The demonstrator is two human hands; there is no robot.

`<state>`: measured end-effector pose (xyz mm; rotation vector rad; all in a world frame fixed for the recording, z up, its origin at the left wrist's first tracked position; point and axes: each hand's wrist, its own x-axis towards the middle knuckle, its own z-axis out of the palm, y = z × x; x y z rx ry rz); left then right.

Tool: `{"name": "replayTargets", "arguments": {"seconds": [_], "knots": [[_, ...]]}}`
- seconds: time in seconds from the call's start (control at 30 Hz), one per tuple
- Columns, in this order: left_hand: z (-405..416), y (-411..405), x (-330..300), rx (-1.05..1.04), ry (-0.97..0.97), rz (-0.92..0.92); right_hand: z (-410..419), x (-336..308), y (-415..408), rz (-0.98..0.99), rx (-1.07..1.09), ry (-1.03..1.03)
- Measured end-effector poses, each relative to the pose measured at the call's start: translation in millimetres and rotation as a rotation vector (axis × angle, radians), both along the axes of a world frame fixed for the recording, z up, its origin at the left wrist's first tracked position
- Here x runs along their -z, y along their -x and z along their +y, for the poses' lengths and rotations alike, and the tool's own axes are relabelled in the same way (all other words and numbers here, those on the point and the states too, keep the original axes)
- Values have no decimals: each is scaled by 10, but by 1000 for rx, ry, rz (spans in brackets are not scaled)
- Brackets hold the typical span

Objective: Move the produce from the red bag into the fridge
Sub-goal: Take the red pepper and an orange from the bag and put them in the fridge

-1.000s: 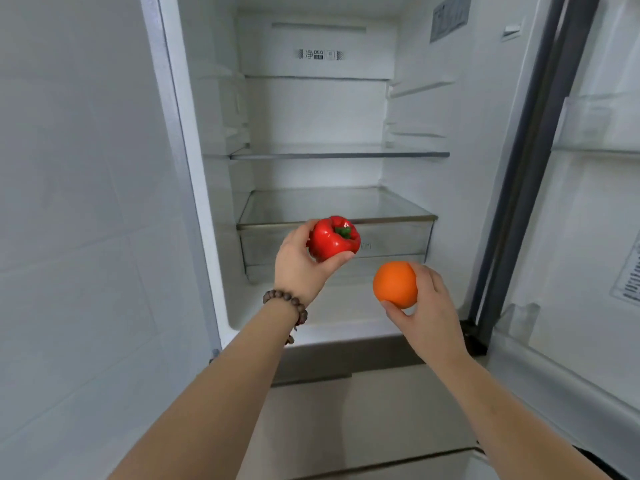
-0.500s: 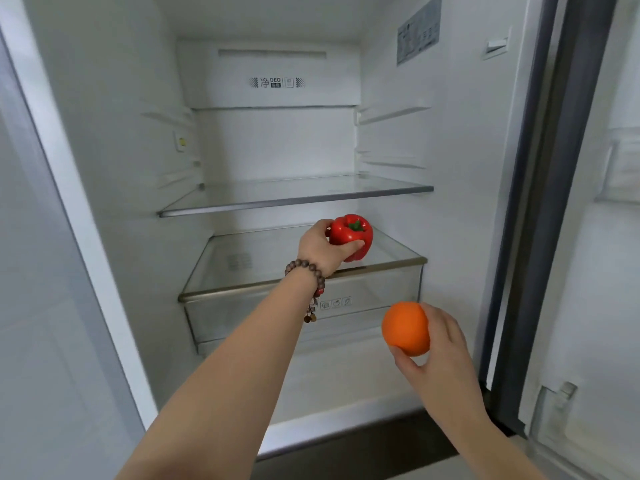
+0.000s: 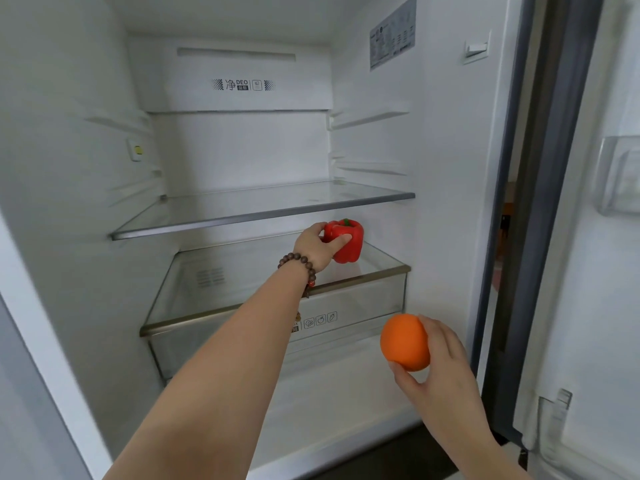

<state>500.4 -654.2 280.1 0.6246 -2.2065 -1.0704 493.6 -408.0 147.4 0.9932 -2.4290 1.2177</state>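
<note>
The red bell pepper [image 3: 346, 241], green stem up, sits low over the glass cover [image 3: 242, 271] of the crisper drawer [image 3: 363, 306], pinched between thumb and fingers of the left hand [image 3: 317, 245]; whether it touches the glass cannot be told. A beaded bracelet [image 3: 299, 266] circles that wrist. The orange [image 3: 404, 342] is cupped in the right hand [image 3: 440, 372], fingers curled behind it, in front of the fridge's [image 3: 69, 168] lower compartment. The drawer front carries small produce icons [image 3: 320, 320]. Above, a glass shelf [image 3: 263, 209]; the back panel [image 3: 242, 85] reads "净 DEO". A printed label [image 3: 391, 32] on the right wall is too small to read.
</note>
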Motion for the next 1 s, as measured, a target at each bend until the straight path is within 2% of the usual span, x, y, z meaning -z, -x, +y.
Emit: {"name": "replayTargets", "arguments": {"seconds": [0.2, 0.33, 0.53, 0.63, 0.73, 0.8, 0.87, 0.93, 1.0], "knots": [[33, -74, -57, -22, 37, -76, 8, -20, -14, 19, -17, 2], [79, -227, -85, -75, 171, -76, 3, -48, -48, 41, -32, 21], [354, -780, 14, -138, 325, 160, -104, -116, -158, 74, -90, 30], [529, -1187, 205, -168, 266, 299, -205, -142, -241, 87, -141, 39], [660, -1565, 499, -221, 123, 392, -316, -129, -324, 108, -197, 61], [703, -1753, 736, -253, -44, 448, -392, -102, -371, 113, -237, 71], [729, -1877, 942, -276, -350, 531, -457, -64, -408, 122, -270, 74], [718, -1924, 1082, -261, -775, 619, -509, -23, -441, 127, -293, 72], [680, -1942, 1161, -223, -1096, 656, -550, 17, -464, 122, -306, 69]]}}
